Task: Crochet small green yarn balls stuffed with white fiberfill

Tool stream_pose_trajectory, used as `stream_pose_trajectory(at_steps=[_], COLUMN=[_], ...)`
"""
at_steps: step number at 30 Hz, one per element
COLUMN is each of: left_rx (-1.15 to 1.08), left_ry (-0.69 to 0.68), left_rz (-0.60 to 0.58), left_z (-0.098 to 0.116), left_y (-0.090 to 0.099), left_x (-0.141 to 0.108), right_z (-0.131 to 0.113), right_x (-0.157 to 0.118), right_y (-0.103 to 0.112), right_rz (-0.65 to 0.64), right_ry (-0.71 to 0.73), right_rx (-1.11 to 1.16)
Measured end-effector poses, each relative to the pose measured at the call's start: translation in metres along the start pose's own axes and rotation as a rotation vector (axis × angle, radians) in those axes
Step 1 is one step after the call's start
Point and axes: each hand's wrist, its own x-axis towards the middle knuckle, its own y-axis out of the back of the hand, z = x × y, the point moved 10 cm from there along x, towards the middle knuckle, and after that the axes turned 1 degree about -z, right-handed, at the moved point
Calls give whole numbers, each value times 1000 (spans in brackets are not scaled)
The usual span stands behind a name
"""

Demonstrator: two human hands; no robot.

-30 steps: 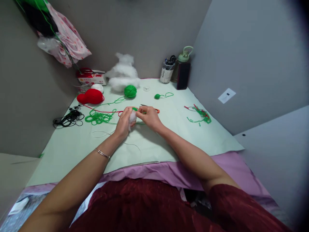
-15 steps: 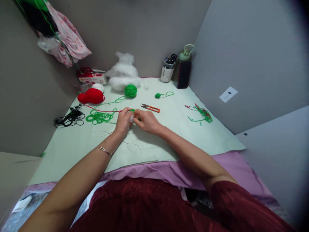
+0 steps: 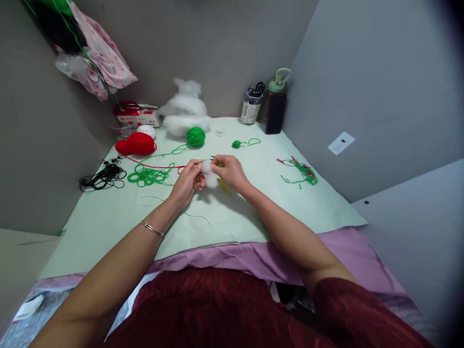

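A tuft of white fiber stuffing (image 3: 209,175) stretches between my two hands above the middle of the table. My left hand (image 3: 186,183) is closed, its thumb and forefinger pinching the tuft's left side; a bit of green shows at those fingertips. My right hand (image 3: 232,172) pinches the tuft's other side. Below the right fingers a yellow strip (image 3: 224,185) sticks out; what it belongs to is hidden. The thread snips lie behind the right hand, with only the dark tip (image 3: 212,157) showing. Red yarn (image 3: 159,166) runs toward the left hand.
Left lie loose green yarn (image 3: 150,176), black cords (image 3: 105,176) and a red yarn ball (image 3: 137,144). Behind are a green yarn ball (image 3: 195,137) and a stuffing heap (image 3: 184,108). A small green piece (image 3: 236,144), yarn scraps (image 3: 304,173) and a bottle (image 3: 277,87) are right.
My hands have moved apart, the right one slightly right and up, now covering most of the snips. The white tuft shows more fully between them, and the yellow strip has come into view.
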Motion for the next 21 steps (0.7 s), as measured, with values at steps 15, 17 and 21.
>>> stream_pose_trajectory(at_steps=[15, 17, 21], left_rx=[210, 228, 236], left_ry=[-216, -259, -282], left_rz=[187, 195, 167], left_z=[8, 15, 21], left_y=[27, 25, 19], left_x=[4, 1, -3], right_z=[-34, -32, -21], right_x=[-21, -17, -9], right_y=[-26, -22, -20], right_rz=[-109, -89, -78], right_ry=[149, 132, 88], right_rx=[-40, 71, 203])
